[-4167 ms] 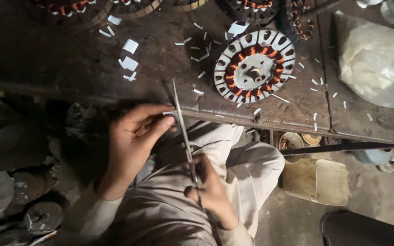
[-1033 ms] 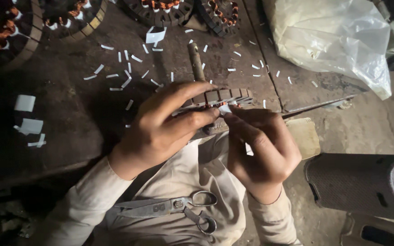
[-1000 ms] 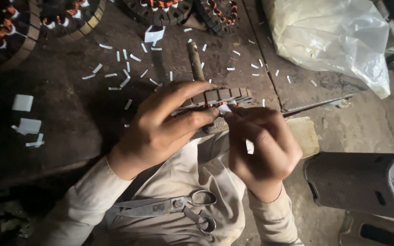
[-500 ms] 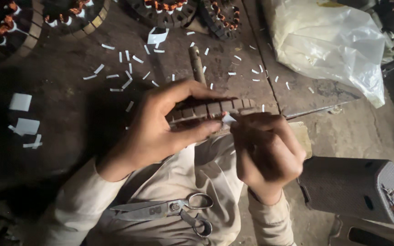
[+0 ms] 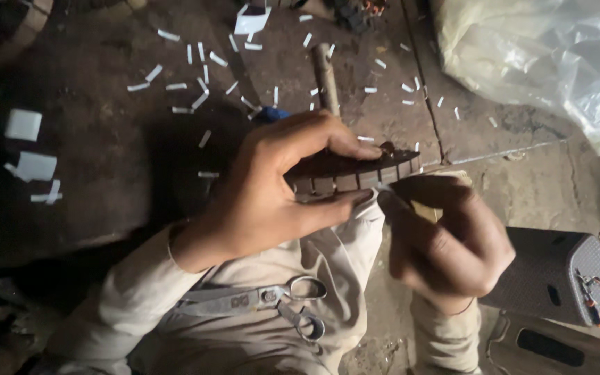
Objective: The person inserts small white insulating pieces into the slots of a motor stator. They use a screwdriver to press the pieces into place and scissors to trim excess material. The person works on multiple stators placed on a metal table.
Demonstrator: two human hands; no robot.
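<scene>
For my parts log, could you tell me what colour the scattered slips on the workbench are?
White slips, clearest in the head view.

1. A dark, worn bench (image 5: 105, 180) fills the upper left and centre of the frame.
2. White paper strips (image 5: 203, 76) lie scattered across it.
3. Larger white scraps (image 5: 32, 146) lie at the left edge.
4. A wooden handle (image 5: 326, 76) lies top centre.
5. A clear plastic bag (image 5: 536, 62) sits upper right.

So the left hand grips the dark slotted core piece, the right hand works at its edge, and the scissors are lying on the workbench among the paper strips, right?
Not quite. The scissors lie on the person's lap, on the light cloth, not on the workbench; the head view shows it. The rest holds: the left hand grips the dark slotted core piece, and the right hand works at its edge.
</scene>
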